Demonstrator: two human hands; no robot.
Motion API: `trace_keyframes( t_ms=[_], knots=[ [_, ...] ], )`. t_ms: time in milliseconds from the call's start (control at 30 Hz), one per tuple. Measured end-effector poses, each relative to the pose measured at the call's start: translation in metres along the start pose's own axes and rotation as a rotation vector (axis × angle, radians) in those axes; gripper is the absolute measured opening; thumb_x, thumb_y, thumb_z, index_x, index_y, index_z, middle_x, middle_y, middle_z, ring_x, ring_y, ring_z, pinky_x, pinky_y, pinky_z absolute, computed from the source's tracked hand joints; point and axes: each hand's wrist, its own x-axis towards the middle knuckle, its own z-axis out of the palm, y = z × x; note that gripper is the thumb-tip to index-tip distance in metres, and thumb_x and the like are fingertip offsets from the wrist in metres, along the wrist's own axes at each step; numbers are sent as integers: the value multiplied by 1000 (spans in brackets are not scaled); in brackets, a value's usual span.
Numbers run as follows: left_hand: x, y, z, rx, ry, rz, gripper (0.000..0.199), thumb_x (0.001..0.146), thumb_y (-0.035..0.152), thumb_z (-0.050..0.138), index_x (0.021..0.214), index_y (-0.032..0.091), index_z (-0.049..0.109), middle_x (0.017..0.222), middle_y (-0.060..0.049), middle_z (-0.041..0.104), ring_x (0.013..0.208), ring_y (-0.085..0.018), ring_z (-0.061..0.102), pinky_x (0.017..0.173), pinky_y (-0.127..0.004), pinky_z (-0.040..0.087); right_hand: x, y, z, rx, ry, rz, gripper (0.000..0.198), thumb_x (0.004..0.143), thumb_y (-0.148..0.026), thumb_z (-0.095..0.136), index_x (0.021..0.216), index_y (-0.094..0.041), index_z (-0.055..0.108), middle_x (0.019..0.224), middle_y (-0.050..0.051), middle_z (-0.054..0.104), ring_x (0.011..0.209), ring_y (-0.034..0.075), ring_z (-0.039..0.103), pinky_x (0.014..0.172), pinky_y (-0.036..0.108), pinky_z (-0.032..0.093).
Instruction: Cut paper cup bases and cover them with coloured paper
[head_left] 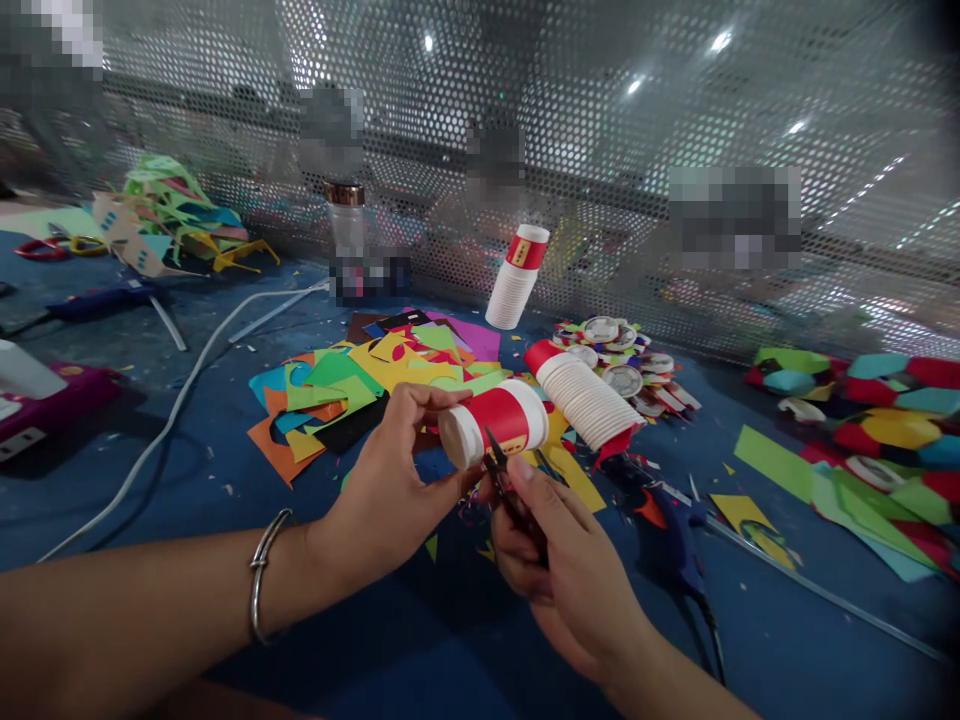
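My left hand [390, 470] is closed round the base end of a white paper cup [495, 425], which lies tilted on its side in the air, its rim to the right. A red band with a gold label wraps the cup. In my right hand [562, 560] is a pair of small dark scissors [501, 470], their pointed blades against the label side of the cup. The fingers of that hand hide most of the handles. Just beyond, a stack of white paper cups [589, 395] with red ends lies on the table.
Coloured paper scraps [352, 375] spread behind my hands. Another cup stack [517, 280] stands near the perforated metal screen [600, 130]. A blue glue gun [679, 540] lies at right, another glue gun [97, 300] at left. A white cable [176, 405] crosses the blue table [225, 490].
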Motion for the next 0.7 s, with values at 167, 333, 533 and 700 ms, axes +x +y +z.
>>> trace_keyframes(
  t_ms=[167,333,533,700],
  knots=[
    [0,-4,-2,94,-30,117,44,80,10,72,113,23,47,128,-8,58,121,-23,60,99,-41,55,1,4,0,3,23,-6,41,94,-56,58,80,-17,62,51,-10,31,41,2,15,37,15,9],
    [-4,1,-4,214,-61,225,46,79,0,65,114,23,47,128,-6,57,125,-20,57,102,-39,53,-1,8,3,19,66,-19,40,90,-56,65,76,-18,60,51,-9,33,43,3,14,36,15,9],
    [-9,2,-3,225,-56,221,40,81,4,66,111,24,47,128,-7,56,121,-19,57,96,-36,56,-6,9,6,35,115,-40,38,85,-54,71,76,-18,62,53,-9,35,46,4,17,37,14,11],
    [-6,9,-7,79,-127,117,47,79,7,70,116,24,47,134,-9,53,125,-24,56,102,-43,53,-7,6,3,41,115,-51,37,86,-52,72,76,-17,64,60,-7,40,48,4,19,38,14,12]
  ],
)
